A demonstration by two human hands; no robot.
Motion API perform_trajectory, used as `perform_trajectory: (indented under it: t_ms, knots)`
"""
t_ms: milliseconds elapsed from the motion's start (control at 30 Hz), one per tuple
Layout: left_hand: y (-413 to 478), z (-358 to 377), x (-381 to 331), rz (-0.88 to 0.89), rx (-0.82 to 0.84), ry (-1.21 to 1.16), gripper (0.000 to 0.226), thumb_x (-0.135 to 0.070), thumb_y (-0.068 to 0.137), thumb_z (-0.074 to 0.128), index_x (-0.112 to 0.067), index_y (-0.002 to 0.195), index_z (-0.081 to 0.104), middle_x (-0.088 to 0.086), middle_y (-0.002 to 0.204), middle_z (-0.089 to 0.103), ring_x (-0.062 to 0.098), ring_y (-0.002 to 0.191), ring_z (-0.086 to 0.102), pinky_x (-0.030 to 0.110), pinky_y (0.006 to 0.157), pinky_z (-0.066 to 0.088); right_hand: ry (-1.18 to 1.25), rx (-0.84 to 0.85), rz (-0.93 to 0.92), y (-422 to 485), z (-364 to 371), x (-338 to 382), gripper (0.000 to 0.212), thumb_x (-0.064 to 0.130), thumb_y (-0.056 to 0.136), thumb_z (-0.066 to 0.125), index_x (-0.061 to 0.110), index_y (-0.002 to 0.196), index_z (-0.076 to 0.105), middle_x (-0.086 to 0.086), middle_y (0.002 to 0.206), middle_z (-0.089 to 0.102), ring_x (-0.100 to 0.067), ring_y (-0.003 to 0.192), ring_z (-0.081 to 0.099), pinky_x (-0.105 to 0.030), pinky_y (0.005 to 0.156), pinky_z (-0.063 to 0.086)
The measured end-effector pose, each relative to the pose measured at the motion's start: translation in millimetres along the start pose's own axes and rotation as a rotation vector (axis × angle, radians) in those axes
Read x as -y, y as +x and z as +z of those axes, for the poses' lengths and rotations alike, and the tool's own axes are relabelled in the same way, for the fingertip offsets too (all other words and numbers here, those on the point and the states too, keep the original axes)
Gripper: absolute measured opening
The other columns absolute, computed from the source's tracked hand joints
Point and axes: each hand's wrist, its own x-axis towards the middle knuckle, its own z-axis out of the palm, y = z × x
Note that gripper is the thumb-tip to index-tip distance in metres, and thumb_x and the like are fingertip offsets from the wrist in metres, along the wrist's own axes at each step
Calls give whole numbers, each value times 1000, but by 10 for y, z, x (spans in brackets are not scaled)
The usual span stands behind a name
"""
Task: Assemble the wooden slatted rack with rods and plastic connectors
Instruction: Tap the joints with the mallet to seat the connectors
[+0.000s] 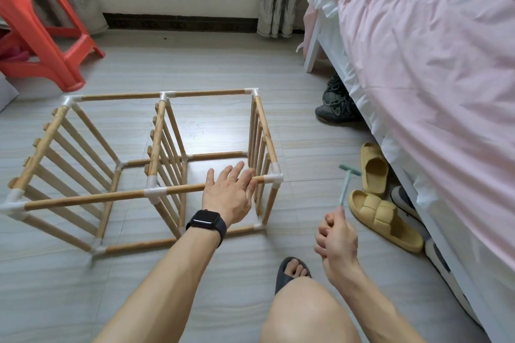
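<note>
On the pale tiled floor [223, 64], the wooden slatted rack with white plastic connectors [156, 192] stands with bare floor around it, a pink-sheeted bed [418, 64] well right. Left hand [228, 195], fingers spread, rests on its near top rod [181, 189]. Right hand [337, 239] grips a small teal plastic hammer [345, 186], apart from the rack.

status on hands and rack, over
Left hand open, flat on front top rod. Right hand grips hammer. Rack standing on floor, connectors fitted. Slippers off right, clear.
</note>
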Motion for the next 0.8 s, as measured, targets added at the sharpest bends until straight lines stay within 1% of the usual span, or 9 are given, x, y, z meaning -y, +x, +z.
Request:
perform_trajectory:
  t_ms: [67,200,267,333,467,533,667,733,800]
  knots:
    - [2,11,-7,-5,-4,9,50,-50,107,11,-39,153,25,-7,168,13,21,155,12,55,123,2,82,-91,-44,-9,-26,-38,41,47,108,27,20,78,38,7,54,33,-6,41,24,-20,34,19]
    - [9,20,-10,-12,-5,15,50,-50,107,11,-39,154,24,-7,168,12,21,155,11,55,124,2,150,-115,-51,-49,-59,-142,43,45,108,26,21,75,35,4,58,28,-6,41,23,-19,34,17]
    - [19,19,-10,-10,-7,15,50,-50,107,11,-39,154,24,-6,168,13,21,155,12,56,124,2,73,18,60,-58,-46,-190,44,46,108,28,22,72,36,6,56,27,-6,40,21,-18,35,15]
    - [25,21,-13,-11,-12,15,51,-50,107,12,-38,154,25,-6,168,15,21,154,13,56,124,3,-151,187,143,-69,-21,-226,45,47,107,32,23,69,38,7,54,28,-6,42,20,-19,36,15]
    - [50,32,1,-18,-13,37,51,-51,107,13,-37,154,27,-5,166,22,21,152,20,55,123,6,10,72,103,-10,-47,-203,42,44,108,29,22,74,39,8,52,29,-6,40,21,-20,33,16]
    - [54,34,-8,-15,-12,45,51,-52,107,13,-37,153,29,-5,164,27,22,148,28,54,121,13,-23,155,148,-15,-31,-223,43,44,108,31,23,71,37,7,54,26,-6,41,20,-19,35,14]
    - [63,-20,-9,37,-50,125,47,-53,105,12,-33,137,41,-2,127,59,24,110,57,44,90,42,-11,149,164,23,-46,-245,42,45,108,33,23,73,40,7,55,29,-7,43,21,-20,35,15]
    - [55,-15,-7,62,-57,147,47,-55,104,12,-31,132,41,-1,112,60,24,96,59,40,80,45,-49,203,158,28,-34,-264,42,45,107,34,24,72,40,7,54,30,-6,42,22,-19,35,17]
    - [65,-27,-7,62,-73,156,46,-57,103,12,-30,124,43,-2,98,56,22,86,57,39,74,45,38,134,153,68,-17,-264,42,45,107,33,23,72,40,7,54,30,-6,42,21,-19,34,16]
